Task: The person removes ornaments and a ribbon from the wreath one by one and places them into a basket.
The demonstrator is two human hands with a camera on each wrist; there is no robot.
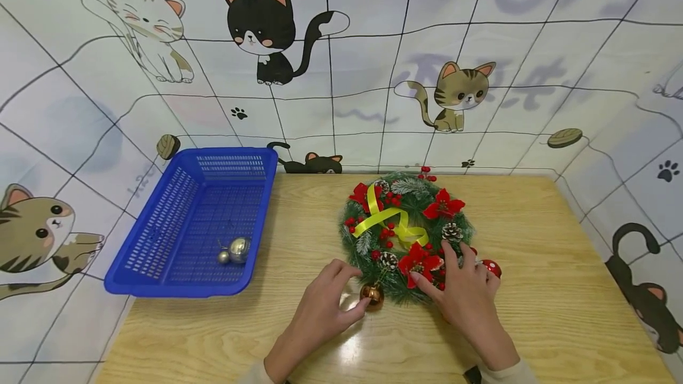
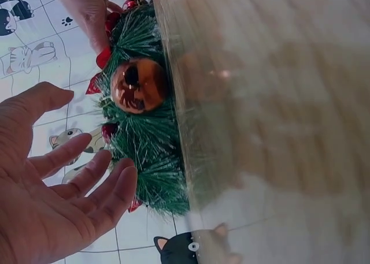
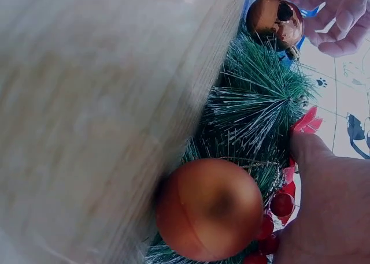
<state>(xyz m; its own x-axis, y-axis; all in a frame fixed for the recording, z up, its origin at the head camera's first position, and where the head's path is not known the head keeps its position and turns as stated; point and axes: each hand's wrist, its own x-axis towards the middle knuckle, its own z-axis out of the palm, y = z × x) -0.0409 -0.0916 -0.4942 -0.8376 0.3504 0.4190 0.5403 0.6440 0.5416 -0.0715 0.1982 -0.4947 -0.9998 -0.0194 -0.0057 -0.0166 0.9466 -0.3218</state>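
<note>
A green Christmas wreath with red flowers, berries, pinecones and a loose yellow ribbon lies on the table. At its front left edge sits a shiny copper ball ornament. My left hand is beside that ball, fingers spread and a little bent; a gap separates them from the ball in the left wrist view. My right hand grips the wreath's front right part, its thumb at a red flower. Below that hand, a matte orange ball shows in the right wrist view, hidden in the head view.
On the left stands a blue plastic basket holding a large silvery ball and a small one. A shiny red ball is at the wreath's right side. A cat-print cloth rises behind the wooden table.
</note>
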